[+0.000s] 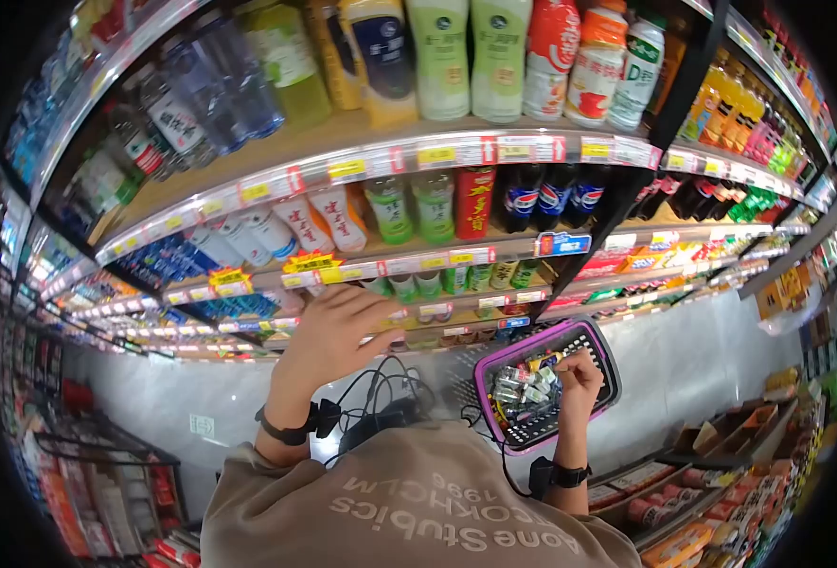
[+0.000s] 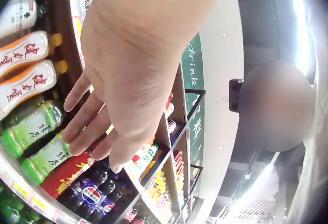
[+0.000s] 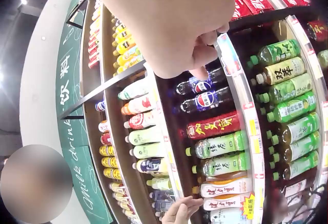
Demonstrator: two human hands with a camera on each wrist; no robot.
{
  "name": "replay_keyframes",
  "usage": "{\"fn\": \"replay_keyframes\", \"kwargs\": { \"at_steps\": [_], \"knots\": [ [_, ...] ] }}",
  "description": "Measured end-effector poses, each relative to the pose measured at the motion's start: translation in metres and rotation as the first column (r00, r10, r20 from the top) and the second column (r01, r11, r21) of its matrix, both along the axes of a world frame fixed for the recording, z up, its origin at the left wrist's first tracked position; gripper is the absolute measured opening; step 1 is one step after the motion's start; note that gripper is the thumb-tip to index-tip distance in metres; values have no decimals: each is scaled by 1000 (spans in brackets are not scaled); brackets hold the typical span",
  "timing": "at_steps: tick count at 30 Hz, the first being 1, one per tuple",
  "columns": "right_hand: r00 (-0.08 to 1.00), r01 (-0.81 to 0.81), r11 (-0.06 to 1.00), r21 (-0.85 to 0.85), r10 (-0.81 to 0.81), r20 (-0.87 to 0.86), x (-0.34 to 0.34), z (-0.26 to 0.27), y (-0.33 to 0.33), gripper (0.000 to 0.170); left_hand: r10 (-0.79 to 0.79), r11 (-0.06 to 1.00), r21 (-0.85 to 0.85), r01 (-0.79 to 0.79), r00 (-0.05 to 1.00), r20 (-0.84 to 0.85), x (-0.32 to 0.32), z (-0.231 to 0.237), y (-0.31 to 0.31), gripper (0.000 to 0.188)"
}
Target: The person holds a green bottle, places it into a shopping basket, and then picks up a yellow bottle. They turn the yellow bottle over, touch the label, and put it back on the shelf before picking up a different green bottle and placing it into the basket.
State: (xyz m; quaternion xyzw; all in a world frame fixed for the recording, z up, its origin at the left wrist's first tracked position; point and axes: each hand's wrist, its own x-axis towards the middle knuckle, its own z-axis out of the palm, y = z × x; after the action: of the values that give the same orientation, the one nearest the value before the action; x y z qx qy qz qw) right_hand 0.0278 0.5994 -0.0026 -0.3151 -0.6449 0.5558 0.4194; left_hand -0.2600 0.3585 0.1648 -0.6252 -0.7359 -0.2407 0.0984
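Brown shirt cloth (image 1: 418, 478) with pale lettering fills the near part of the head view, and beyond it the left hand (image 1: 336, 331) reaches toward the drinks shelf (image 1: 390, 268), its fingers apart with nothing between them. White bottles with red characters (image 1: 343, 222) stand upright on that shelf, near the fingertips, behind yellow starburst tags (image 1: 312, 265); the exact gap cannot be told. Should one be lifted out, a good grip probably means coming in level with its middle, clear of the tags, then wrapping thumb and fingers round it and drawing it straight out. Green-labelled bottles (image 1: 435, 208) stand beside them, so a narrow entry would likely avoid knocking those over. Fingers of the right hand (image 1: 581, 379) curl above the basket (image 1: 532, 433); whether they hold anything, I cannot tell. Jumbled packages (image 1: 529, 385) already lie inside, so anything added is best lowered gently, with the basket kept steady
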Motion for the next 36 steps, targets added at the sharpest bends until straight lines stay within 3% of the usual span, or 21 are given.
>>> {"fn": "replay_keyframes", "kwargs": {
  "at_steps": [12,19,24,28,31,33,36],
  "knots": [
    [914,-401,911,-99,391,-105,-41,-5,-24,17,192,981,-38,-191,981,12,25,8,-73,28],
    [934,-348,937,-42,342,-103,-64,11,-31,14,231,973,-9,-231,973,12,19,17,-91,27],
    [910,-415,910,-4,415,16,-69,6,-30,14,271,962,-33,-270,962,31,16,-11,-107,27],
    [901,-435,899,-46,434,-16,-77,7,-35,12,243,970,-46,-240,968,60,15,-13,-113,26],
    [881,-464,881,-92,470,58,-79,21,-44,13,266,963,-62,-261,961,82,17,-13,-117,27],
    [855,-516,857,-12,515,52,-85,10,-40,15,277,960,-63,-272,956,92,18,-14,-118,28],
    [830,-553,831,-49,555,44,-90,8,-40,14,284,958,-74,-277,953,107,23,-27,-124,30]
  ]
}}
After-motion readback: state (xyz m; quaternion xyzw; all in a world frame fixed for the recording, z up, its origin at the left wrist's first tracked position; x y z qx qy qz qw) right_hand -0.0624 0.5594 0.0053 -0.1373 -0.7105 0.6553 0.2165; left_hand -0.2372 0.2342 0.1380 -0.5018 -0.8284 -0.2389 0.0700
